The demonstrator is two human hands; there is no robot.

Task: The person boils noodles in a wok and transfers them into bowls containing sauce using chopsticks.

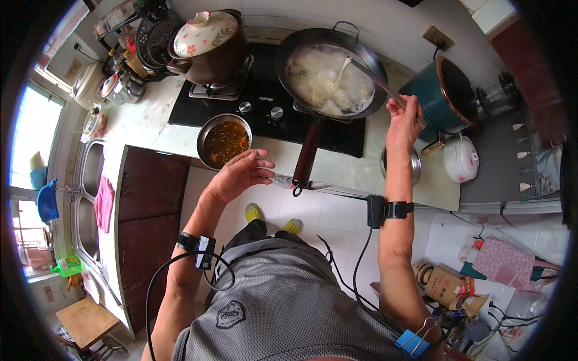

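Note:
Chopsticks are held in my right hand, which is closed around them to the right of the wok. Their tips lift a few pale noodles above the wok, where more noodles lie in cloudy, steaming water. The wok stands on the right burner, its dark wooden handle pointing towards me. My left hand is empty, fingers apart, near the rim of a metal bowl. That bowl holds reddish-brown broth with chopped bits and stands at the counter's front edge.
A brown clay pot with a floral lid sits on the left burner of the black gas stove. Right of the wok are a tall green pot, a white lidded container and a metal bowl partly behind my forearm. A sink lies left.

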